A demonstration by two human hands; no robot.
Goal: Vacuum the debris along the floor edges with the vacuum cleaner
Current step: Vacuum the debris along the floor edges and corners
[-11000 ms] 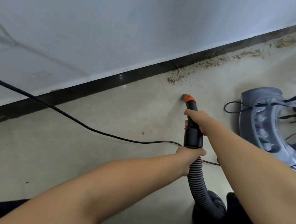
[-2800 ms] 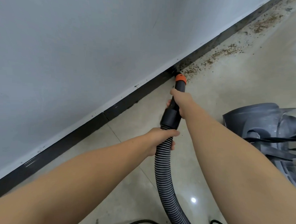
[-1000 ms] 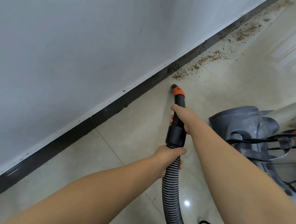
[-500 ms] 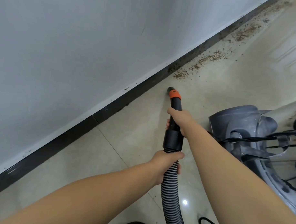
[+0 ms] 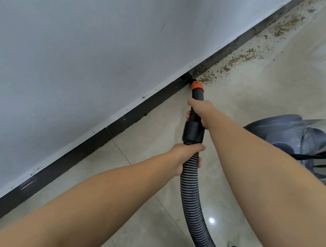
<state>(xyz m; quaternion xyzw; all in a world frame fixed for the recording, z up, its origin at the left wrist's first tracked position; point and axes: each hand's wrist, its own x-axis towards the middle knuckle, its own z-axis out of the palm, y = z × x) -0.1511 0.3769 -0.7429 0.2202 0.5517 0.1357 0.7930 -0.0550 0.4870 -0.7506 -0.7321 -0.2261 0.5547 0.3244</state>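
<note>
Both hands hold on: my right hand [image 5: 200,113] grips the nozzle tube [image 5: 196,98], my left hand [image 5: 187,157] the ribbed hose [image 5: 191,189], tip against the baseboard [image 5: 121,122] beside debris [image 5: 234,60].

Vacuum hose [image 5: 190,187]: ribbed, grey-black, curving up from bottom edge. Nozzle [image 5: 196,91]: black tube, orange collar, tip against dark baseboard [image 5: 110,128]. Debris [image 5: 236,60]: brown crumbs scattered along floor edge, just right of tip. Vacuum body [image 5: 285,133]: grey, at right.

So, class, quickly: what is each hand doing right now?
Left hand: grips the ribbed hose just below the black cuff.
Right hand: grips the black nozzle tube.
</note>
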